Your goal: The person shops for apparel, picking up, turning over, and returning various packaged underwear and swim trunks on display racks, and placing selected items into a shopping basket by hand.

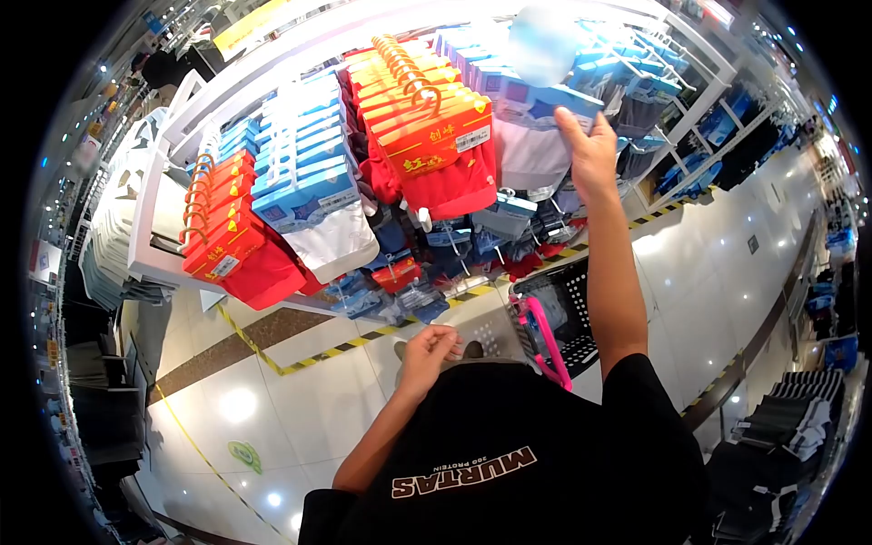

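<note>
My right hand (589, 150) grips the right edge of a blue-carded garment pack (536, 109), thumb on its front. Pale fabric hangs below that card; whether it is socks or underwear I cannot tell. In front of my body, my left hand (431, 356) is closed with its fingers curled, and nothing shows in it. Left of the gripped pack hangs a row of red-carded packs (436, 136) on an orange coiled hook. Further left are blue packs with white fabric (313, 204) and more red packs (227, 232).
A white display rack (145, 213) carries the rows. Below stands a black basket with a pink handle (542, 341). Yellow-black tape (354, 343) edges the rack on the tiled floor (300, 418). Folded clothes (781, 427) lie at right; pale garments (123, 218) hang at left.
</note>
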Tool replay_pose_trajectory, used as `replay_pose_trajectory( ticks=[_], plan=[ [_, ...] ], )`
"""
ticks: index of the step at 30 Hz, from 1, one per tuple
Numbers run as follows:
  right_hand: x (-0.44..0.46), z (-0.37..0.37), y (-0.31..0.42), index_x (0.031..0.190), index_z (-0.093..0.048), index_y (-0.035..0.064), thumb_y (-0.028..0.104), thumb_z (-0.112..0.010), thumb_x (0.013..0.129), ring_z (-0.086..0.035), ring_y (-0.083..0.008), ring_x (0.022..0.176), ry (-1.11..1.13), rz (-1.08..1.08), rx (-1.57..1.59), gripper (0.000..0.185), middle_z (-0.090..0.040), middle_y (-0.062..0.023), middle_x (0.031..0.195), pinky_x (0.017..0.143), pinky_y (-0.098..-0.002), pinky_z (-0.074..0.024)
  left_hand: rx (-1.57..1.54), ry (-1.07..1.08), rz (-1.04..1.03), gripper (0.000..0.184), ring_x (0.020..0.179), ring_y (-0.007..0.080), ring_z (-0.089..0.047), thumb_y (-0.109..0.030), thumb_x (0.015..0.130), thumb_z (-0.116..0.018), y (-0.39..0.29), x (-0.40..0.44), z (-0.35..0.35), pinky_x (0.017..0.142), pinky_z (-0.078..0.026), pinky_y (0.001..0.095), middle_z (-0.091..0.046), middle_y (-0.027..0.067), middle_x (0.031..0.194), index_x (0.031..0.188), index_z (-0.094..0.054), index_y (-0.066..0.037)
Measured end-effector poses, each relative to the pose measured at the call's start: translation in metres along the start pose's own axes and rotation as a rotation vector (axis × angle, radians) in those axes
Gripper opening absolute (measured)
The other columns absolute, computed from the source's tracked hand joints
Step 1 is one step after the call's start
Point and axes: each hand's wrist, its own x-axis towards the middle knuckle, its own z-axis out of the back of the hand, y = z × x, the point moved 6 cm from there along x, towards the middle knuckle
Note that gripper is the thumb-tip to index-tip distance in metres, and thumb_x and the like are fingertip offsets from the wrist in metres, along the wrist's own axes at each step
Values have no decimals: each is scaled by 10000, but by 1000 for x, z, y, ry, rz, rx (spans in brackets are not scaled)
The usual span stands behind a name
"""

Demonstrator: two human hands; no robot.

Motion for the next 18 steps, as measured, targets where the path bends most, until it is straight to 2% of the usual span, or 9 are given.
replay_pose_trajectory(
  ticks=[1,6,8,11,14,15,18],
  plan=[
    [-2,5,11,1203,-620,-9,120,-722,940,-644,-110,946,-23,66,58,310,-691,-59,1088,852,-268,-515,-4,-1,-1,208,834,145,-671,-162,1011,-617,1,0,1,764,-542,277,-712,105,1006,1122,-640,13],
    [-37,28,41,1215,-587,-3,96,-671,964,-653,-123,950,-89,22,130,283,-678,-65,1102,846,-282,-534,-5,33,-7,226,899,143,-673,-168,1004,-632,-10,8,-5,813,-538,274,-712,94,1035,1135,-641,16],
    [-65,27,42,1244,-550,11,64,-649,961,-647,-136,991,-88,-47,217,304,-652,-79,1142,873,-301,-538,55,65,-100,292,992,153,-659,-173,1002,-635,-26,17,-16,871,-526,288,-691,102,1135,1222,-615,17],
    [-106,15,27,1404,-470,11,34,-637,949,-624,-155,1071,-31,-207,308,486,-626,-85,1183,954,-312,-510,111,-2,-341,458,1151,172,-606,-177,1003,-629,-54,32,-39,968,-491,317,-609,117,1334,1406,-513,7],
    [-141,3,2,1519,-362,49,28,-591,974,-601,-166,1122,-11,-316,415,592,-592,-97,1263,993,-322,-486,108,-21,-487,537,1199,182,-576,-189,1013,-609,-87,34,-63,994,-472,324,-547,127,1412,1485,-430,-5],
    [-152,-1,-5,1537,-341,74,28,-581,981,-599,-169,1125,-17,-361,459,608,-588,-101,1272,997,-323,-483,20,4,-449,449,1125,172,-604,-187,1027,-583,-90,33,-69,956,-482,311,-612,109,1315,1419,-498,15],
    [-178,4,-27,1568,-293,144,8,-548,994,-577,-179,1159,-134,-433,451,643,-550,-109,1332,1006,-338,-476,179,363,-288,289,962,107,-614,-161,1035,-572,-76,37,-70,857,-485,259,-671,36,1049,1241,-608,38]
  ],
)
